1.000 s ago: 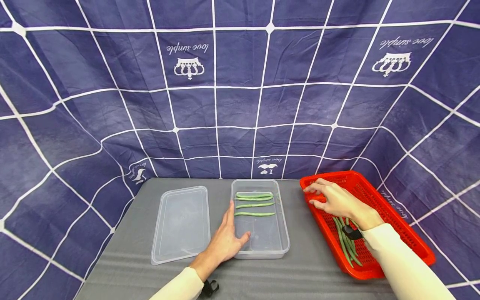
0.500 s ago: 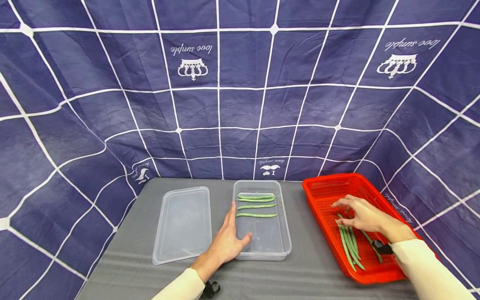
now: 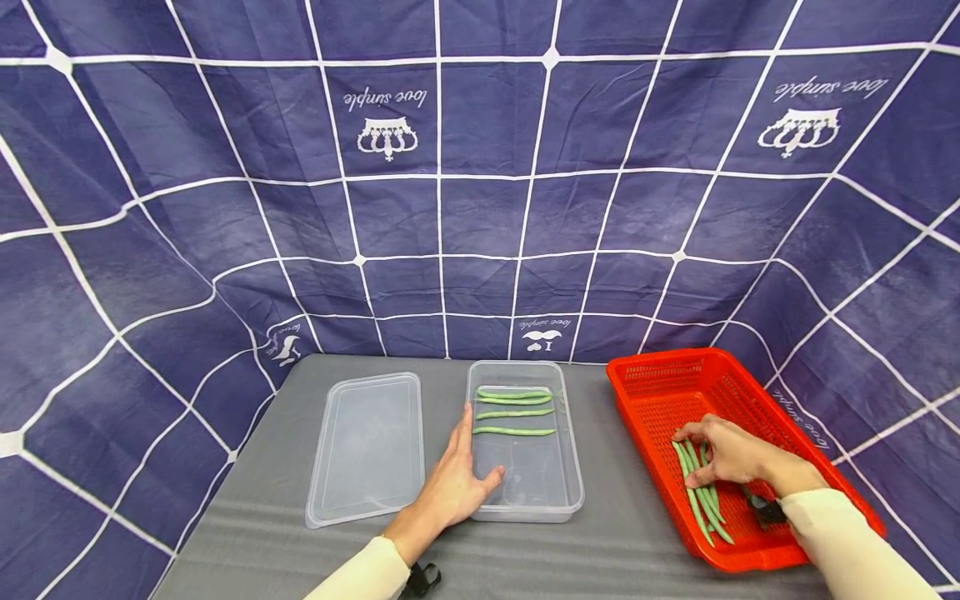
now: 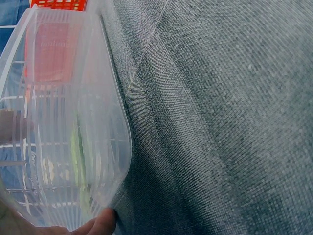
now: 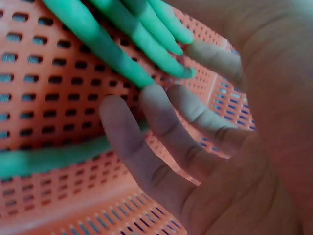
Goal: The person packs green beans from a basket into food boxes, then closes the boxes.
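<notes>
And the right hand [image 3: 729, 452] is down in the red basket [image 3: 662, 406], fingers bent and spread over the green beans [image 5: 144, 43], thumb and fingertips apart with none pinched between them! Across the grey surface [image 3: 618, 517], the left hand [image 3: 452, 485] rests against the clear container [image 3: 519, 490], fingers nearly straight, thumb spread wide. Four bean pods [image 3: 513, 432] lie crosswise inside, lid [image 3: 369, 450] flat to its left.
</notes>
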A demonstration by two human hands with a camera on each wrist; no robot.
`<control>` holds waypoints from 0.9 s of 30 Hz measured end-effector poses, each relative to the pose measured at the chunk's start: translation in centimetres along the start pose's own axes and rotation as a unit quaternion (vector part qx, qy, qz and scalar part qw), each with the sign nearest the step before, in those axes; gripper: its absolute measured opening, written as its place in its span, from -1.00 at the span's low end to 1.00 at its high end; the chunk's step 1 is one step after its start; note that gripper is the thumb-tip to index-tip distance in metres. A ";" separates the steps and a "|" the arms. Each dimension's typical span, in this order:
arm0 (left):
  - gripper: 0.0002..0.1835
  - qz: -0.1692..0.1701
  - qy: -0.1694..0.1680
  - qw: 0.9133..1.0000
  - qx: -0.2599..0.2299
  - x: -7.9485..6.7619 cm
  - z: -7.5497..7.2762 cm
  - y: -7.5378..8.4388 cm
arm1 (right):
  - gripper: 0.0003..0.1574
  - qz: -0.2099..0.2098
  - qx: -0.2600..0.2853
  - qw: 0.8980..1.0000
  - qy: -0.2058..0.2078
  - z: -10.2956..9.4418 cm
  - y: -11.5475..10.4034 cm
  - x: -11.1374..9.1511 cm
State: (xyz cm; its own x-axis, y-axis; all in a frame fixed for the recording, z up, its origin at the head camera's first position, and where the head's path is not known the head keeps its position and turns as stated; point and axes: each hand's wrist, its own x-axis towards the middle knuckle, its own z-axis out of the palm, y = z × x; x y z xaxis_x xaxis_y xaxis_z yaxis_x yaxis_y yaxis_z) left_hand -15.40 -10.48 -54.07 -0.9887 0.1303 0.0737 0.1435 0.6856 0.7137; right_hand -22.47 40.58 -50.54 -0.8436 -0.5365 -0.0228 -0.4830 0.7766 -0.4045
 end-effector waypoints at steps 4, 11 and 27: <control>0.35 -0.001 0.001 1.000 -0.002 0.0 0.0 -0.1 | -0.11 0.001 -0.006 1.000 -0.006 0.1 -0.3 0.4; 0.36 -0.002 0.003 1.000 -0.003 0.0 0.1 -0.2 | -0.20 -0.004 0.117 0.992 -0.048 0.8 -1.2 1.1; 0.36 -0.007 0.003 1.000 0.000 0.0 0.1 0.0 | -0.27 -0.051 0.055 0.996 0.042 -0.3 -2.6 1.9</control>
State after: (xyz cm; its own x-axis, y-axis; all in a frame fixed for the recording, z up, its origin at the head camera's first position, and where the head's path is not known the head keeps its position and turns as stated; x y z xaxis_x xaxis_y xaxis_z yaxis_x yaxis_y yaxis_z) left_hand -15.38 -10.44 -54.12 -0.9908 0.1170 0.0682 0.1304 0.6870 0.7149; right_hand -22.91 37.64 -49.25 -0.8108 -0.5769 0.0989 -0.5421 0.6765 -0.4984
